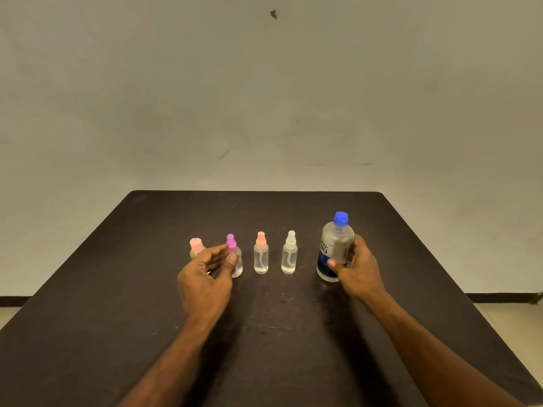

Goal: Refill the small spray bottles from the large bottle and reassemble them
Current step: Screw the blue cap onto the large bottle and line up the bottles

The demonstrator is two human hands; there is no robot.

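While the right hand (357, 267) grips the large bottle (335, 248) — thumb across the near face, fingers curled round the far side — it stands upright at the right of the dark table (264, 333), blue cap (340, 219) on, clear liquid inside w/ a blue-and-white label. Left hand (205, 277) hovers w/ fingers loosely curved, holding nothing, just in front of the two leftmost small bottles; can't tell if the fingertips touch the magenta-topped spray bottle (234, 255). Row of four small bottles runs left to right: pink-capped greenish bottle (196, 247), partly hidden by the hand, magenta-topped one, then salmon-topped spray bottle (261, 254), then white-topped spray bottle (289, 254) — all upright, tops on, apart from each other. Behind the table is a plain wall (264, 83).
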